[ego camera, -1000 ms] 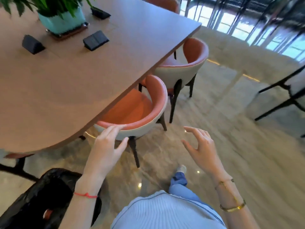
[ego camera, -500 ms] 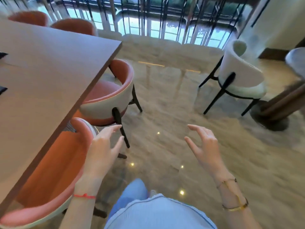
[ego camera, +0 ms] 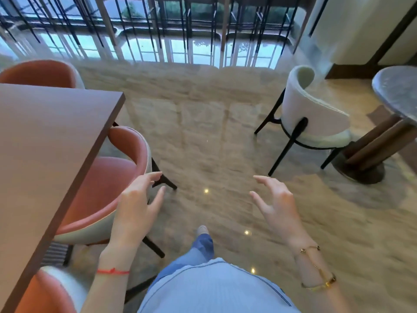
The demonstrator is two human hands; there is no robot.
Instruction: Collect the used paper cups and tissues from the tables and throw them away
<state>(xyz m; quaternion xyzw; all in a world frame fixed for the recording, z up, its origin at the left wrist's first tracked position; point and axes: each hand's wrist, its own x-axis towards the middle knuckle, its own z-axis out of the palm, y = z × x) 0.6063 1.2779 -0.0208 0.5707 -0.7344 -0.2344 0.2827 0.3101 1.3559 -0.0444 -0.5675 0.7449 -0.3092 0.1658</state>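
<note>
Left hand (ego camera: pixel 135 205) fingers spread, loosely curled, grasping nothing; red string bracelet (ego camera: pixel 112 271) on wrist. Right hand (ego camera: pixel 276 206) likewise empty, gold bracelets (ego camera: pixel 320 284) on wrist. Both raised over marble floor (ego camera: pixel 214 143). Brown table (ego camera: pixel 45 143) at left with orange chairs (ego camera: pixel 108 177); white chair (ego camera: pixel 311 118) by round table (ego camera: pixel 397 91) at right. No cups, tissues or writing visible.

A glossy beige marble floor (ego camera: pixel 214 136) is seen, with small ceiling-light reflections on it. On it stand a long brown table (ego camera: pixel 45 143) at left (visible top bare), orange chairs (ego camera: pixel 108 177) tucked against it, a white chair (ego camera: pixel 313 118), and a round grey-topped pedestal table (ego camera: pixel 397 91) at right.
</note>
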